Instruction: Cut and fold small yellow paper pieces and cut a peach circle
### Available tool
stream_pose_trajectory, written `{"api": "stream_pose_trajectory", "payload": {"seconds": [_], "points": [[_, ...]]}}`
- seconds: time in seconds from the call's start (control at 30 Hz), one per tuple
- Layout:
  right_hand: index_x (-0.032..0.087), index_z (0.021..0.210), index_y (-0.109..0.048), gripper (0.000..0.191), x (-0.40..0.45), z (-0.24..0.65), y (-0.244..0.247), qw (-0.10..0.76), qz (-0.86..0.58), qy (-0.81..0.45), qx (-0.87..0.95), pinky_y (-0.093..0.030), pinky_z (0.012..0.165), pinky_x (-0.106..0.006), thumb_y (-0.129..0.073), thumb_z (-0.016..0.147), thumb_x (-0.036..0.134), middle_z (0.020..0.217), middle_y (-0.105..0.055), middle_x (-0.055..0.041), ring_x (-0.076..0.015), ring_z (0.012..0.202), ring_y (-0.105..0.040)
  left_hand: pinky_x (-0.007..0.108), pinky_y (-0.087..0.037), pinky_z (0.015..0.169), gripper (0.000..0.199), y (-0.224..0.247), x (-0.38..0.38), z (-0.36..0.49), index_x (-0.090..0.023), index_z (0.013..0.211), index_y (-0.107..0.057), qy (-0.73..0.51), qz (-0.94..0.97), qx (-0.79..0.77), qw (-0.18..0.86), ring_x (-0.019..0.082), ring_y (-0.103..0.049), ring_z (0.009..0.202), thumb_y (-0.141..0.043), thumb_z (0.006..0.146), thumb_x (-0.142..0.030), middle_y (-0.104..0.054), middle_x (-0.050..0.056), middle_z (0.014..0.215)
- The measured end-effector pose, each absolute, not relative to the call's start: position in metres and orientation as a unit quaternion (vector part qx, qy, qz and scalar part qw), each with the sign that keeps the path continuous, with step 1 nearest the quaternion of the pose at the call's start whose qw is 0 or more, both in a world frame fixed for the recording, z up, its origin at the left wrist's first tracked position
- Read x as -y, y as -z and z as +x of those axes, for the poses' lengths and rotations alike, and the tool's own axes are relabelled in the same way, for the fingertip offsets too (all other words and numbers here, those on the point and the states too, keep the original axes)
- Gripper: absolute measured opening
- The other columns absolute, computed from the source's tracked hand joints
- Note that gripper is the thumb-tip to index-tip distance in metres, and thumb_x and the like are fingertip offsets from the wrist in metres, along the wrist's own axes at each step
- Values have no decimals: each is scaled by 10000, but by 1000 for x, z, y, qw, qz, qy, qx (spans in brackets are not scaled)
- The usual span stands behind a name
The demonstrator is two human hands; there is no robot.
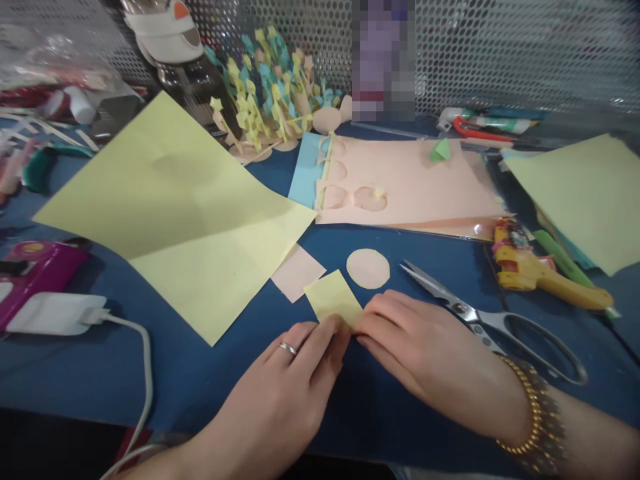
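Observation:
A small yellow square of paper lies at the near middle of the blue table. My left hand, with a silver ring, pinches its near corner. My right hand, closed, grips the same piece at its right corner, and both sets of fingertips almost meet there. The fingers hide the near edge of the paper. Just behind are a pink paper piece and a pale oval cut-out with a yellow rim. Scissors with grey handles lie beside my right hand, blades slightly apart.
A large yellow sheet spreads at left. Pink sheets lie at the back, near paper stars on stems and a dark bottle. A yellow tool rests at right. A white cable runs along the left.

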State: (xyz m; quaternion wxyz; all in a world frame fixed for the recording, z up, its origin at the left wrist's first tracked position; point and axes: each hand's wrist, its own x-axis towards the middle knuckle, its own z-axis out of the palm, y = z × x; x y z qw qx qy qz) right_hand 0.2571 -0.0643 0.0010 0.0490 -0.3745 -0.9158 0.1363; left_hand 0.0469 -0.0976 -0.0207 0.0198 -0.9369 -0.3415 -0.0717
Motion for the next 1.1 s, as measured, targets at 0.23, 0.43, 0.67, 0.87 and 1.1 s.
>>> {"api": "stream_pose_trajectory", "payload": {"seconds": [0.23, 0.43, 0.67, 0.87, 1.1], "points": [[134, 829, -623, 176, 76, 249, -3, 69, -338, 39, 938, -373, 524, -323, -465, 845, 59, 709, -547, -50, -195, 630, -490, 388, -482, 863, 447, 20, 100, 49, -45, 1304, -466, 50, -939, 337, 44, 272, -555, 1055, -465, 859, -91, -554, 160, 1258], [114, 800, -609, 195, 75, 240, -7, 61, -330, 80, 939, -334, 468, -306, -441, 806, 17, 669, -549, -61, -199, 608, -497, 316, -508, 681, 326, 6, 88, 52, -58, 1120, -588, 38, -951, 299, 68, 229, -600, 885, -423, 839, -53, -612, 155, 1110], [171, 768, -553, 108, 46, 251, -17, 31, -347, -39, 937, -385, 523, -291, -581, 796, 70, 745, -581, -22, -183, 686, -544, 301, -451, 503, 190, -9, 45, 60, -144, 771, -583, 75, -964, 217, 136, 168, -535, 562, -437, 824, -35, -549, 32, 663], [156, 820, -619, 129, -2, 265, -46, 141, -456, -24, 878, -423, 643, -294, -517, 883, 204, 803, -629, -35, -176, 766, -594, 255, -406, 477, 223, -41, -17, 70, -155, 816, -588, 134, -919, 222, 296, 127, -545, 558, -388, 880, -80, -576, 18, 700], [149, 829, -634, 183, -23, 268, -15, 171, -434, 52, 883, -374, 619, -284, -488, 904, 232, 799, -628, -48, -172, 772, -571, 266, -433, 527, 208, -15, -47, 65, -152, 844, -593, 135, -926, 183, 300, 132, -558, 631, -399, 912, -123, -592, 22, 755]]}}
